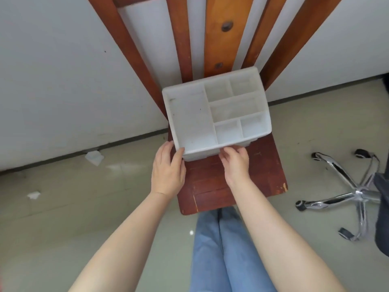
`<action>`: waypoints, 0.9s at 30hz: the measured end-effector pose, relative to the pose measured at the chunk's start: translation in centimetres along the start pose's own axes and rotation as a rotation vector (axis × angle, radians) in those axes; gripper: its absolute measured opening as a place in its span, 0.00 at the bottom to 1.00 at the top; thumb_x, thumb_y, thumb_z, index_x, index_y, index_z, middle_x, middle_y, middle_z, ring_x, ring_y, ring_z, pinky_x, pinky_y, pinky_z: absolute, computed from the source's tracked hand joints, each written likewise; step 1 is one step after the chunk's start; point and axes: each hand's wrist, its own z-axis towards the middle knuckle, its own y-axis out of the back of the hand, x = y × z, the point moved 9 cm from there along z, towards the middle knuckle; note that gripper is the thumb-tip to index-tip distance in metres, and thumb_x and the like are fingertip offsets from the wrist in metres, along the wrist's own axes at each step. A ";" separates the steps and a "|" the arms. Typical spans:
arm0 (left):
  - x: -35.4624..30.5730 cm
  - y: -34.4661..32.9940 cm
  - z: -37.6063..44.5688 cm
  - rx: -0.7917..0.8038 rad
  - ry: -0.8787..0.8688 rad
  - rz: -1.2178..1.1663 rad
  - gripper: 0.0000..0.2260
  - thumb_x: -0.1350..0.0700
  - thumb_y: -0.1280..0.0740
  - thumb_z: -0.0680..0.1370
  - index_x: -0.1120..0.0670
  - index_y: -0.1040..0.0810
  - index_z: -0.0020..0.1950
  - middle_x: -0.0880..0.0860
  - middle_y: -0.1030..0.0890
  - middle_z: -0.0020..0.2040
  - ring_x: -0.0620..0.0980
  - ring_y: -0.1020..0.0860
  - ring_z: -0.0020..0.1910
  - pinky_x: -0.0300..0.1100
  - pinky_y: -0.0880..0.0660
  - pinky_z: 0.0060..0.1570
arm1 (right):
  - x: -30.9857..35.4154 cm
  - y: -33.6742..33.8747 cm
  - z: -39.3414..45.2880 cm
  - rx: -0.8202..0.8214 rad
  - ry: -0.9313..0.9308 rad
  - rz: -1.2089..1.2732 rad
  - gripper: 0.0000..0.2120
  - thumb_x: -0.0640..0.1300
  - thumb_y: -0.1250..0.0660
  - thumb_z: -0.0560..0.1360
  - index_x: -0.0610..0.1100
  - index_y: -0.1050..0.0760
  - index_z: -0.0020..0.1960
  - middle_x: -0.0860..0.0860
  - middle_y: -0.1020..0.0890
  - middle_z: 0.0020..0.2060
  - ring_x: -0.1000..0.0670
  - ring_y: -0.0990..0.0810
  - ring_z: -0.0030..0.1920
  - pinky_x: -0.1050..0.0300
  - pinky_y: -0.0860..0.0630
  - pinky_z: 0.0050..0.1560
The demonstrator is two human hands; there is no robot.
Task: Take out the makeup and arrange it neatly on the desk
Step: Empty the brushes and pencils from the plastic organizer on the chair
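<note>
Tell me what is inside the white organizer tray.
Nothing: every compartment of the white organizer tray shows a bare bottom. It sits on a wooden chair seat; the seat beneath it and its lower front stay hidden.

A plain room, office-like; swivel chair base [355,194] on castors, tiled floor [73,207], white wall [52,81]
</note>
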 end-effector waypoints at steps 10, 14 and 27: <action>0.3 -0.6 -0.6 0.091 0.102 0.003 0.16 0.72 0.32 0.65 0.71 0.23 0.53 0.75 0.25 0.53 0.75 0.26 0.52 0.67 0.28 0.47 | -2.3 4.0 -1.6 -0.040 -0.158 0.014 0.09 0.32 0.39 0.75 0.42 0.33 0.39 0.47 0.26 0.38 0.51 0.24 0.41 0.52 0.27 0.53; -0.1 -0.8 -1.2 0.111 0.153 0.037 0.20 0.69 0.34 0.70 0.69 0.29 0.62 0.73 0.31 0.63 0.72 0.34 0.64 0.61 0.34 0.62 | -4.4 7.7 -4.1 -0.093 -0.222 -0.062 0.10 0.33 0.39 0.76 0.41 0.34 0.38 0.46 0.26 0.38 0.51 0.24 0.41 0.50 0.27 0.58; -2.5 -3.4 -5.1 0.258 0.184 -0.047 0.12 0.72 0.30 0.62 0.67 0.21 0.45 0.65 0.19 0.45 0.66 0.21 0.46 0.53 0.23 0.41 | 2.1 4.4 -5.2 0.345 0.190 -1.602 0.05 0.40 0.39 0.75 0.40 0.26 0.47 0.43 0.20 0.44 0.46 0.23 0.44 0.56 0.28 0.44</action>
